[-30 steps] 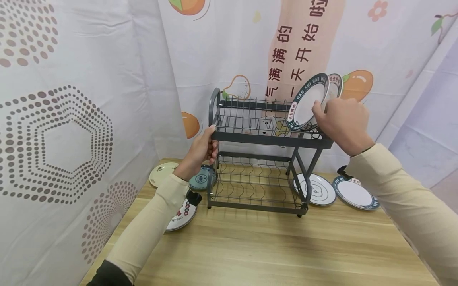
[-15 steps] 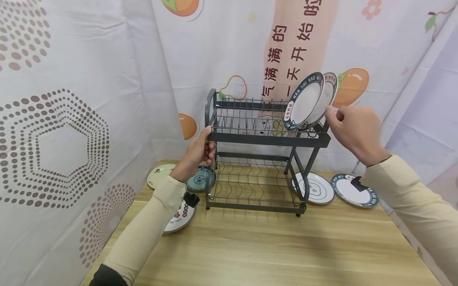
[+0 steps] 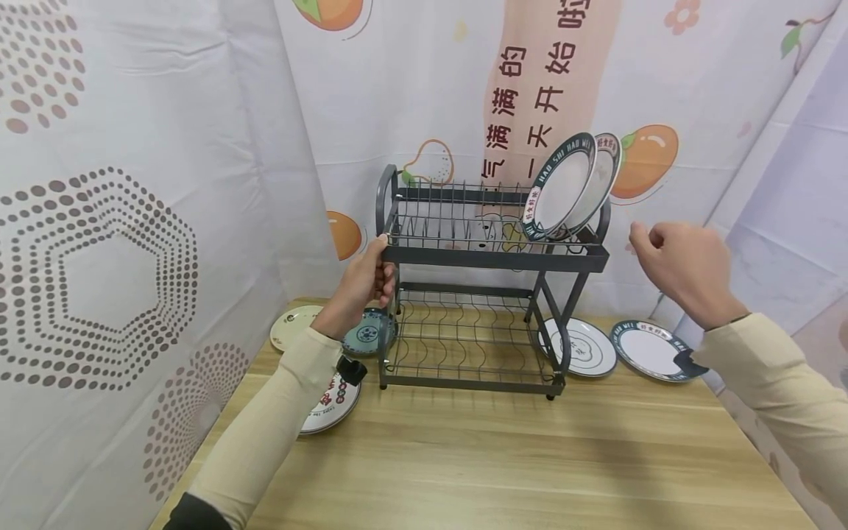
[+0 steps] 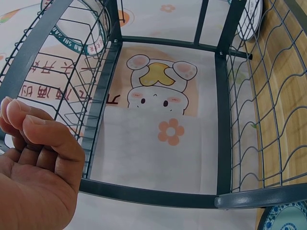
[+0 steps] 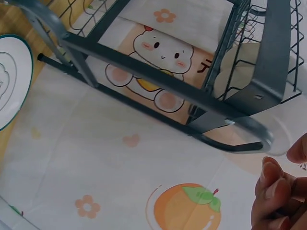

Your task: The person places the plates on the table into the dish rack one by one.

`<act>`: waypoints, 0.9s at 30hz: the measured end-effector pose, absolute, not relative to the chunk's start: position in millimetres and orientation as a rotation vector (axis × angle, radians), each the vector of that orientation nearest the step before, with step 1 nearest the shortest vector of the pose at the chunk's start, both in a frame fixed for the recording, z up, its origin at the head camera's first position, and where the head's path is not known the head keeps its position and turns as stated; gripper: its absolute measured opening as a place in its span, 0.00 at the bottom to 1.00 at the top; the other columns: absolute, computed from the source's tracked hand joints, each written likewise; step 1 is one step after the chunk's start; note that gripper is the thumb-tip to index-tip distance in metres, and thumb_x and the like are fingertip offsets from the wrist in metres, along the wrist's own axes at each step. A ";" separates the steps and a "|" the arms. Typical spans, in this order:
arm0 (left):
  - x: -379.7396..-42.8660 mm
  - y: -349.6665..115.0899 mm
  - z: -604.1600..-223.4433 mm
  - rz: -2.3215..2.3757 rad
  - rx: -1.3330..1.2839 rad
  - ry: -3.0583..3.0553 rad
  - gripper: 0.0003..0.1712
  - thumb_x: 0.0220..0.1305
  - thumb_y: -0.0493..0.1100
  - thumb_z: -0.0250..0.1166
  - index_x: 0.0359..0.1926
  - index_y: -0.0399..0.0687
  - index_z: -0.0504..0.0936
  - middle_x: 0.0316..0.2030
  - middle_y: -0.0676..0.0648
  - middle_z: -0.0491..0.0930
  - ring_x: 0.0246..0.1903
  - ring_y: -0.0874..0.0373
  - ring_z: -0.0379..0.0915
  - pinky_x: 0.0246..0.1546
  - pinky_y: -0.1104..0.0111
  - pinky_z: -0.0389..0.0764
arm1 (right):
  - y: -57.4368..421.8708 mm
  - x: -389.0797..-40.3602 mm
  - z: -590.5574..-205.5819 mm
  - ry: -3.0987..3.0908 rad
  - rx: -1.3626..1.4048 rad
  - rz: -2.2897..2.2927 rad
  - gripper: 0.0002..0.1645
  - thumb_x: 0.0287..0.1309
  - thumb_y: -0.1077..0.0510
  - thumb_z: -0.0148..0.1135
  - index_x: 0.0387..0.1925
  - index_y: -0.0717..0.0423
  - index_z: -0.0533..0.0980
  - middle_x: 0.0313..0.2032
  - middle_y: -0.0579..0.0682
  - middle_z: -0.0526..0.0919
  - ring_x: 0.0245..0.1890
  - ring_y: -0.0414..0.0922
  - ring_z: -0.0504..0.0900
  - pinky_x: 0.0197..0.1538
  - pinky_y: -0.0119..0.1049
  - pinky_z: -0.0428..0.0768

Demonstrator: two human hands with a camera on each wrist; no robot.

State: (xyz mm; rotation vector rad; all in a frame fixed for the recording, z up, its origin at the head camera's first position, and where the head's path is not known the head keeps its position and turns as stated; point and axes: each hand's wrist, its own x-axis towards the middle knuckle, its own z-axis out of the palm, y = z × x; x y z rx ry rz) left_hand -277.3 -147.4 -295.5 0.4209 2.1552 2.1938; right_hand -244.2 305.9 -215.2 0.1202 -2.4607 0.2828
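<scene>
Rack (image 3: pixel 495 258) unmoved, two tilted plates (image 3: pixel 560 185) in its upper tier, left of the fingers of right hand (image 3: pixel 692 269), now drawn back from the rear rim it touched earlier, digits loosely curled, thumb apart, holding nothing, left hand (image 3: pixel 360 288) clamped on the rack's near-left corner.

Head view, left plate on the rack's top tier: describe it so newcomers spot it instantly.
Find the dark dish rack. At its top tier's right end tilts a green-rimmed plate. Unlike the neighbouring plate, partly hidden behind it, this one's rim shows HAO SHI.
</scene>
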 end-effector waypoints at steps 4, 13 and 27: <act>-277.9 -147.3 -295.4 2.196 0.436 2.149 0.37 0.75 0.72 0.46 0.24 0.45 0.65 0.16 0.49 0.69 0.13 0.57 0.64 0.17 0.66 0.70 | 317.1 -242.0 -225.0 -2.474 0.108 0.296 0.36 0.74 0.43 0.47 0.08 0.52 0.64 0.10 0.48 0.63 0.14 0.52 0.64 0.18 0.44 0.57; -277.9 -146.4 -294.9 2.200 0.440 2.141 0.37 0.75 0.72 0.45 0.25 0.45 0.64 0.16 0.48 0.69 0.13 0.57 0.64 0.17 0.68 0.68 | 348.3 -239.5 -247.2 -2.562 0.029 0.294 0.34 0.74 0.43 0.45 0.13 0.56 0.72 0.11 0.47 0.65 0.17 0.53 0.66 0.18 0.43 0.59; -278.1 -146.2 -294.3 2.193 0.438 2.150 0.37 0.76 0.71 0.45 0.24 0.45 0.64 0.16 0.48 0.69 0.14 0.56 0.64 0.18 0.66 0.68 | 395.8 -236.1 -291.2 -2.700 -0.081 0.342 0.36 0.75 0.40 0.40 0.11 0.52 0.64 0.11 0.46 0.63 0.18 0.48 0.64 0.19 0.41 0.60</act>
